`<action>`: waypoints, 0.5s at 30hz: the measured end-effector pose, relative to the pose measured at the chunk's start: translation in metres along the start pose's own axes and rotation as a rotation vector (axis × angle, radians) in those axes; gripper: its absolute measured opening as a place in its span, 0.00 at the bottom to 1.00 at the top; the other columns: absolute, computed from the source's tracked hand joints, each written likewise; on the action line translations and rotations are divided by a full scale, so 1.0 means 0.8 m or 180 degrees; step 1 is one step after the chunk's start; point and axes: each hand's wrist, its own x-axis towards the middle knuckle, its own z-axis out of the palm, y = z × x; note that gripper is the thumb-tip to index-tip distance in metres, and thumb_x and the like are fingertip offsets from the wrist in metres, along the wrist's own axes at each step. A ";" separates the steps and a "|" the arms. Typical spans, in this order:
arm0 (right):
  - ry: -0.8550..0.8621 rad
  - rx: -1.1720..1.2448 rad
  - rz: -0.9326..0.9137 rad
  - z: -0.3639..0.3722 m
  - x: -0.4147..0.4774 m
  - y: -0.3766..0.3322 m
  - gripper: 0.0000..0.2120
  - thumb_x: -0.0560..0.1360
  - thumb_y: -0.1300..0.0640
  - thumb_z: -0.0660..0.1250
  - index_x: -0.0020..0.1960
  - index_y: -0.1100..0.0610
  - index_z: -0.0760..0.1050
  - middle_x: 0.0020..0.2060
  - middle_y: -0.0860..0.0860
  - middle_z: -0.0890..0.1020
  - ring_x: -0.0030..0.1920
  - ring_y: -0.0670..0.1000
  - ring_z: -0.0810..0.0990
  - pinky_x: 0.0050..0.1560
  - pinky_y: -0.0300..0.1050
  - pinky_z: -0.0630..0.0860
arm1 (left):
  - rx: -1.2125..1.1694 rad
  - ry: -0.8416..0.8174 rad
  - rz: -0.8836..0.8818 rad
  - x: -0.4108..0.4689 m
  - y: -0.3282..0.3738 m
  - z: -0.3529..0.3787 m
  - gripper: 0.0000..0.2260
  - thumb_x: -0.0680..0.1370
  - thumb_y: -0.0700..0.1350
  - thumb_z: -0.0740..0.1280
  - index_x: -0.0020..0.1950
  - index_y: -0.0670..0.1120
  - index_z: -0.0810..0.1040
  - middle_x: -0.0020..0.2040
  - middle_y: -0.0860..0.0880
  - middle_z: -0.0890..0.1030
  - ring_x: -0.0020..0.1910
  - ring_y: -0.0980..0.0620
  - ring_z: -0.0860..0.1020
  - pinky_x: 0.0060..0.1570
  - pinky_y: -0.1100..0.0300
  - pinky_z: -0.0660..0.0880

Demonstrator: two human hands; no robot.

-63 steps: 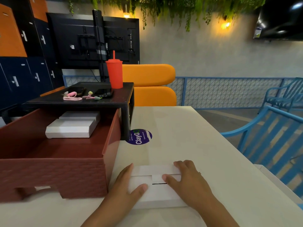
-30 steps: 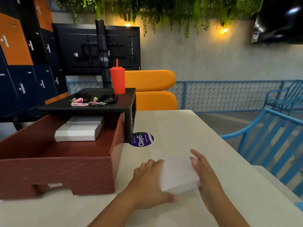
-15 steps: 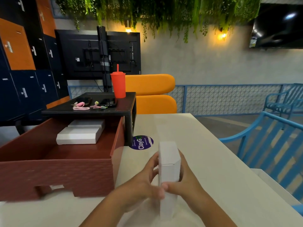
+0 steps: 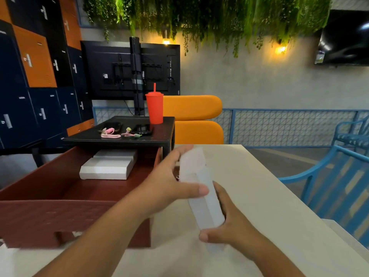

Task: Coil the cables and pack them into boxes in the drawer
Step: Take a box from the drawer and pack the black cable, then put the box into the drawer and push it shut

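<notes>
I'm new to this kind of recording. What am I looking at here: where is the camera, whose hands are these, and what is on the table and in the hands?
There is no machine here. A person works with bare hands, and a wide-angle camera worn on their head looks forward and down. The left hand and right hand both grip a white box, tilted, over the pale table. Beside it an open reddish-brown drawer holds two more white boxes. The drawer sits under a black stand carrying pink cables and a red cup.
</notes>
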 end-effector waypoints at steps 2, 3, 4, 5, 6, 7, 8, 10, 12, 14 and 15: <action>-0.0015 -0.0215 -0.0133 -0.003 0.018 -0.031 0.43 0.52 0.50 0.77 0.58 0.28 0.58 0.55 0.30 0.69 0.53 0.28 0.70 0.45 0.26 0.72 | -0.0075 0.0006 0.0185 0.003 0.023 -0.022 0.42 0.49 0.46 0.77 0.62 0.54 0.69 0.53 0.51 0.79 0.50 0.55 0.80 0.44 0.58 0.79; -0.0023 -0.0352 -0.0260 -0.002 0.030 -0.047 0.43 0.53 0.50 0.77 0.58 0.28 0.57 0.54 0.30 0.69 0.52 0.28 0.69 0.44 0.25 0.72 | -0.0108 0.0005 0.0274 0.004 0.033 -0.036 0.43 0.48 0.45 0.78 0.62 0.53 0.69 0.51 0.53 0.80 0.48 0.56 0.80 0.42 0.60 0.78; -0.0041 -0.0485 -0.0399 0.000 0.042 -0.063 0.43 0.54 0.50 0.77 0.59 0.29 0.56 0.54 0.31 0.69 0.53 0.29 0.69 0.43 0.25 0.72 | -0.0127 0.0031 0.0360 0.003 0.043 -0.050 0.44 0.47 0.45 0.80 0.62 0.52 0.70 0.49 0.53 0.81 0.47 0.56 0.81 0.41 0.62 0.78; -0.0062 -0.0585 -0.0538 0.004 0.057 -0.080 0.45 0.55 0.51 0.78 0.61 0.31 0.55 0.54 0.32 0.69 0.53 0.30 0.70 0.44 0.25 0.72 | -0.0161 0.0106 0.0406 0.001 0.051 -0.067 0.44 0.47 0.45 0.81 0.62 0.52 0.70 0.48 0.54 0.82 0.47 0.56 0.81 0.41 0.62 0.78; -0.0090 -0.0680 -0.0645 0.006 0.068 -0.093 0.46 0.56 0.52 0.79 0.63 0.33 0.55 0.54 0.33 0.70 0.52 0.31 0.70 0.44 0.26 0.72 | -0.0222 0.0201 0.0440 0.000 0.057 -0.079 0.45 0.47 0.45 0.82 0.62 0.52 0.70 0.47 0.55 0.82 0.47 0.56 0.81 0.42 0.62 0.79; -0.0132 -0.0768 -0.0733 0.010 0.083 -0.106 0.46 0.58 0.53 0.80 0.64 0.34 0.55 0.53 0.33 0.70 0.52 0.31 0.71 0.44 0.27 0.72 | -0.0265 0.0328 0.0447 -0.003 0.063 -0.094 0.44 0.49 0.43 0.82 0.63 0.52 0.70 0.47 0.56 0.83 0.47 0.56 0.81 0.44 0.60 0.80; -0.0181 -0.0889 -0.0784 0.016 0.099 -0.117 0.44 0.59 0.54 0.80 0.63 0.35 0.55 0.53 0.33 0.70 0.52 0.33 0.71 0.45 0.29 0.72 | -0.0259 0.0471 0.0437 -0.006 0.066 -0.109 0.42 0.54 0.40 0.80 0.65 0.51 0.70 0.49 0.55 0.83 0.48 0.56 0.82 0.47 0.58 0.80; -0.0233 -0.1204 -0.0830 0.032 0.133 -0.132 0.43 0.59 0.50 0.79 0.64 0.37 0.57 0.53 0.36 0.71 0.53 0.38 0.73 0.50 0.38 0.74 | -0.0143 0.0828 0.0305 -0.014 0.066 -0.142 0.40 0.62 0.40 0.74 0.72 0.49 0.64 0.56 0.52 0.80 0.52 0.55 0.81 0.54 0.55 0.78; -0.0271 -0.1532 -0.0825 0.052 0.167 -0.140 0.45 0.55 0.44 0.77 0.66 0.40 0.58 0.55 0.41 0.72 0.54 0.44 0.73 0.54 0.50 0.75 | 0.0368 0.1212 0.0066 -0.026 0.059 -0.172 0.46 0.63 0.49 0.77 0.76 0.52 0.56 0.61 0.54 0.76 0.57 0.54 0.78 0.60 0.52 0.75; -0.0335 -0.1964 -0.0818 0.078 0.196 -0.142 0.47 0.54 0.41 0.75 0.67 0.43 0.57 0.55 0.44 0.73 0.54 0.49 0.73 0.55 0.52 0.74 | 0.1093 0.1563 -0.0237 -0.041 0.044 -0.198 0.49 0.65 0.55 0.76 0.77 0.54 0.47 0.63 0.58 0.74 0.61 0.55 0.73 0.62 0.55 0.69; -0.0392 -0.2185 -0.0779 0.089 0.208 -0.142 0.47 0.55 0.41 0.76 0.68 0.44 0.56 0.55 0.45 0.73 0.54 0.50 0.73 0.54 0.50 0.73 | 0.1415 0.1702 -0.0405 -0.050 0.035 -0.209 0.48 0.69 0.54 0.73 0.77 0.54 0.43 0.64 0.58 0.73 0.62 0.56 0.71 0.62 0.57 0.68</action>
